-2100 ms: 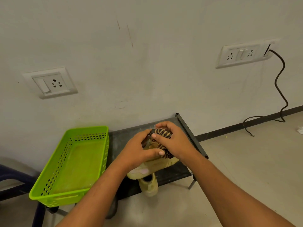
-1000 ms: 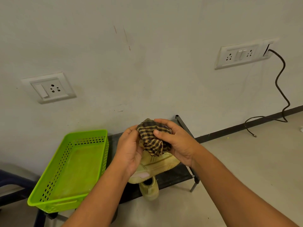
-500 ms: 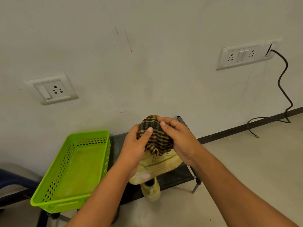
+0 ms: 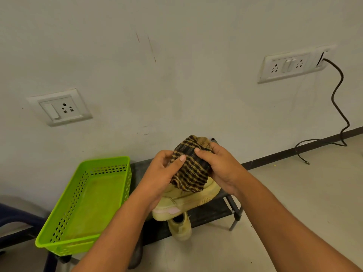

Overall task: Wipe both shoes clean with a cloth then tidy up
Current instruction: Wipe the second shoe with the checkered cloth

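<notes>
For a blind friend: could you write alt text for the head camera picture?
The left hand and right hand hold a checked cloth against a pale shoe above a dark rack. A second shoe lies below; a green basket sits left.

Two hands, the left hand (image 4: 159, 175) and the right hand (image 4: 222, 169), one checked cloth (image 4: 189, 169) and two pale shoes, the upper shoe (image 4: 188, 201) and the lower shoe (image 4: 179, 226), with one green basket (image 4: 104, 160) and one black rack (image 4: 212, 213). On the wall: two socket plates, the left plate (image 4: 60, 107) and the right plate (image 4: 290, 65), and one black cable (image 4: 337, 89). A dark blue shape at the left edge may be one chair (image 4: 15, 216).
</notes>
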